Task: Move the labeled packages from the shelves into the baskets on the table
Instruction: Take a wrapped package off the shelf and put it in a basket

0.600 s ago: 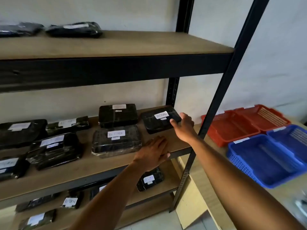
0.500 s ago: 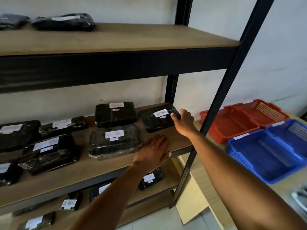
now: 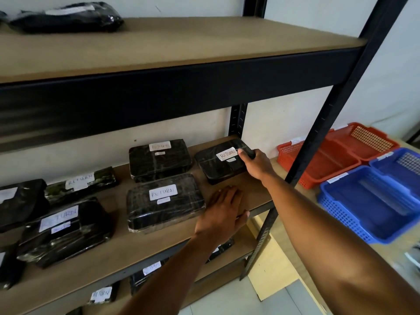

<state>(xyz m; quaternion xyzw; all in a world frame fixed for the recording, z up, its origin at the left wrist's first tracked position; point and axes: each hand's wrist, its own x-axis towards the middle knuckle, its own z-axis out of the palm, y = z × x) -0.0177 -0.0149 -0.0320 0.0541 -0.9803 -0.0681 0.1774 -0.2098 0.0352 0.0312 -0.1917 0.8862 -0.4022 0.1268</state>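
Note:
Black wrapped packages with white RETURN labels lie on the middle shelf [image 3: 254,196]. My right hand [image 3: 255,164] grips the right end of the rightmost package [image 3: 218,165], thumb on top by its label. That package looks slightly tilted at the back right of the shelf. My left hand [image 3: 223,210] lies flat, fingers apart, on the shelf board just right of a front package [image 3: 163,202]. Another package [image 3: 159,159] sits behind it. Red baskets [image 3: 318,176] and blue baskets [image 3: 354,214] stand on the table at the right.
A black upright post [image 3: 322,123] of the rack stands between the shelf and the baskets. The upper shelf [image 3: 181,42] overhangs closely and carries a black package [image 3: 66,18]. More labeled packages [image 3: 63,230] lie at the left and on the lower shelf [image 3: 102,294].
My right hand has closed around the end of the rightmost package and its near side seems raised. The left hand stays flat on the shelf. The view has moved closer.

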